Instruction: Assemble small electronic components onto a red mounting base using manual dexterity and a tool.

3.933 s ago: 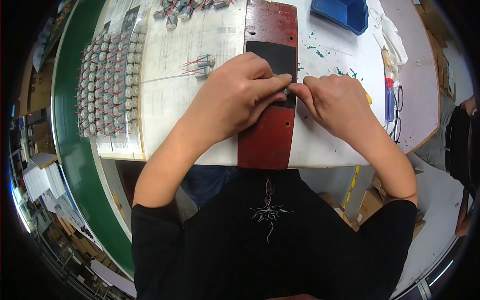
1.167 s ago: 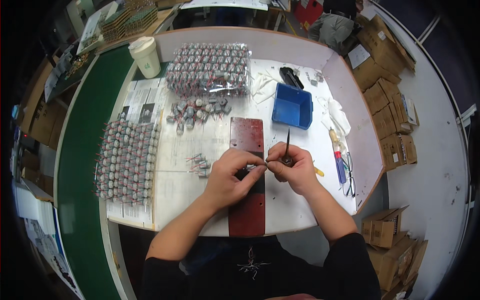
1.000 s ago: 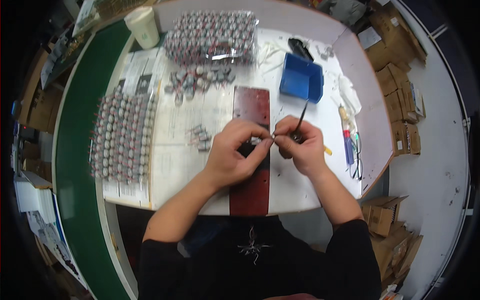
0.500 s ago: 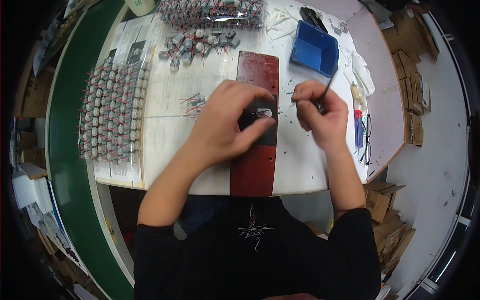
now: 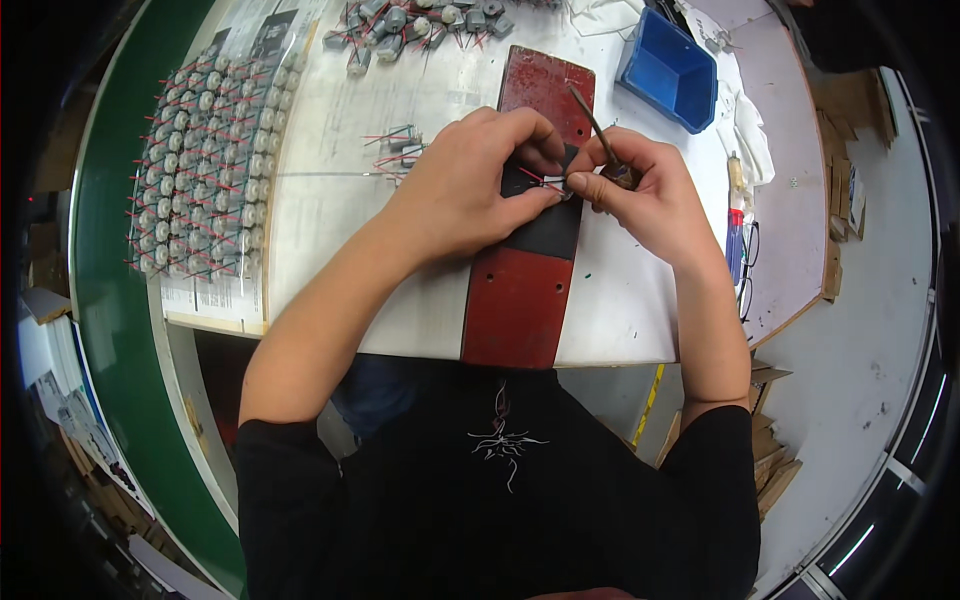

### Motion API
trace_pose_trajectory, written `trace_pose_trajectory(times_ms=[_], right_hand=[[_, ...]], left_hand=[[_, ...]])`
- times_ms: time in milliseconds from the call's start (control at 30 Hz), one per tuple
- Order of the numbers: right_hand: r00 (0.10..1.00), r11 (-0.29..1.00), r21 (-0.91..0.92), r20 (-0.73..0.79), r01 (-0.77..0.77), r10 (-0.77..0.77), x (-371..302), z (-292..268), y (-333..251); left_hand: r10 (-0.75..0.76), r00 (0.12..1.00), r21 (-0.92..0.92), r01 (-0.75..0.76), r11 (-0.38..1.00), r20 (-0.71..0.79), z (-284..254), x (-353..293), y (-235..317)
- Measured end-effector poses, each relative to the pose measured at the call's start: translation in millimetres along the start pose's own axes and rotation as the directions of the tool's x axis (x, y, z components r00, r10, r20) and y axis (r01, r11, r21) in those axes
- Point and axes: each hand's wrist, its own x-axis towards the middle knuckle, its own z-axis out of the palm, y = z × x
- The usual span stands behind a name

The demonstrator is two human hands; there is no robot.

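Note:
Over the black pad [image 5: 541, 238] on a red board [image 5: 518, 312], my left hand [image 5: 462, 175] pinches a small grey motor with thin wires [image 5: 553, 183] between thumb and fingers. From the right, my right hand [image 5: 655, 200] reaches the same motor, thumb and forefinger pressed together at its end. What those fingertips hold is too small to make out. Tucked in that hand is a tool with a thin metal shaft and a dark brown handle [image 5: 622, 176]; the shaft points up and away, clear of the motor. Its exact kind does not show.
Several wired motors [image 5: 405, 152] lie left of the board. Rows of motors [image 5: 205, 170] cover the table's left side, with a loose heap [image 5: 400, 25] behind. A blue bin [image 5: 670, 75], white cloth [image 5: 742, 130], a red-and-blue handled tool [image 5: 735, 240] and glasses [image 5: 750, 265] are at right.
My right hand has moved left to meet the left hand at the motor. The tool's shaft now leans up and left. The board is now tilted, and the whole view has shifted.

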Motion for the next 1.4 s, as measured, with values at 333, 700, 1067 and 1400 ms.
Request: trace_pose_trajectory(times_ms=[333, 700, 1067, 1400], right_hand=[[0.997, 0.998, 0.049, -0.059, -0.041, 0.044, -5, 10, 3], [0.999, 0.998, 0.060, -0.049, -0.015, 0.018, -2, 10, 1], [0.996, 0.997, 0.049, -0.054, -0.063, 0.065, -4, 9, 4], [0.915, 0.839, -0.387, 0.034, 0.383, -0.402, -21, -25, 18]], left_hand=[[-0.020, 1.000, -0.018, 0.020, 1.000, 0.005, 0, -2, 3], [0.004, 1.000, -0.015, -0.005, 1.000, -0.004, 0, -1, 2], [0.060, 0.997, 0.080, -0.056, 0.995, -0.052, 8, 1, 0], [0.085, 0.995, 0.177, -0.092, 0.980, 0.048, 1, 8, -1]])
